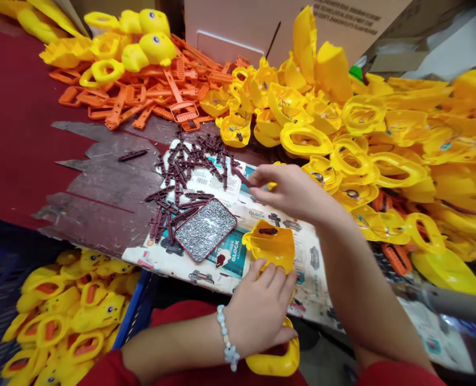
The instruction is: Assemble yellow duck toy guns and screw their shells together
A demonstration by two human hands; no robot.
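Observation:
My left hand [262,303], with a beaded bracelet at the wrist, is wrapped over a yellow plastic shell [273,244] at the front edge of the printed cardboard. A small dark part sits inside the shell's upper end, and its ring handle hangs below my hand. Farther up, my right hand [284,187] pinches a dark maroon stick-like part [241,176] between thumb and fingers. Similar maroon parts [177,174] lie heaped to its left. A shallow tray [205,229] full of small silvery pieces rests left of the shell.
Orange plastic parts [133,99] and finished-looking yellow ducks [153,45] are piled at the back left. Open yellow shells [306,139] heap up along the back and right. A blue crate [131,311] at lower left holds yellow ducks. A large cardboard box [238,27] stands behind.

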